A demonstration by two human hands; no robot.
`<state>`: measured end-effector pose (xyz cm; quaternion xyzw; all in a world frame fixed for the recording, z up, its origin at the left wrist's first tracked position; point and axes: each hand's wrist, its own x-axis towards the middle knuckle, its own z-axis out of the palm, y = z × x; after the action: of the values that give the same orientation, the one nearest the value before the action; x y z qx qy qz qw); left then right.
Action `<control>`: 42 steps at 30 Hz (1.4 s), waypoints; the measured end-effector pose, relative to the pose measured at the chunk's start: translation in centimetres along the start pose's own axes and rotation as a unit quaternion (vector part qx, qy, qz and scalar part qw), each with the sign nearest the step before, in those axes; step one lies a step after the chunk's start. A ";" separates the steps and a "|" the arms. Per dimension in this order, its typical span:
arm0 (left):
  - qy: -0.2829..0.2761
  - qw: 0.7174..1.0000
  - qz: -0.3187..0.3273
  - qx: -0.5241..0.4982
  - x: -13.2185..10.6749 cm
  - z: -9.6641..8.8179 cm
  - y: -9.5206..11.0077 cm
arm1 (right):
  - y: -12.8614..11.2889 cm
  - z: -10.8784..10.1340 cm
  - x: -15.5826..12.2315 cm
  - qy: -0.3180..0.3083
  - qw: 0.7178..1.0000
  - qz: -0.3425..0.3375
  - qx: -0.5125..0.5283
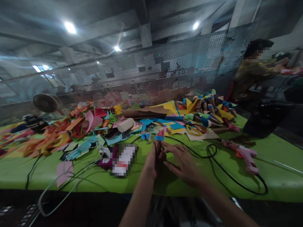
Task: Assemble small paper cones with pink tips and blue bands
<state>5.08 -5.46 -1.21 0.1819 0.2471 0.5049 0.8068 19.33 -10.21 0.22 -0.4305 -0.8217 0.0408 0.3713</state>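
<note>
My left hand (152,160) is closed around a small brown paper cone (158,145) that stands upright, topped with a blue band and a pink tip (160,135). My right hand (183,160) lies right beside it with fingers stretched out, fingertips touching the cone's side. Both hands hover over the near part of the green table (47,170). A pink glue gun (246,156) lies to the right of my right hand, its black cord (214,164) looping across the table.
Coloured paper scraps (59,132) cover the table's left and middle. Finished paper cones (208,110) are piled at the back right. A white roll (125,124), scissors (195,129), a fan (46,102), grey cables (71,179), a perforated metal screen (165,69). A person (253,72) stands far right.
</note>
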 end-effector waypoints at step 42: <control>0.014 0.996 0.031 0.084 -0.2 0.4 -0.5 | 0.3 0.1 0.1 0.029 0.999 -0.010 0.011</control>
<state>5.57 -5.85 -1.12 0.2496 0.2942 0.5094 0.7692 19.43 -9.93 0.05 -0.4187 -0.8145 0.0339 0.4001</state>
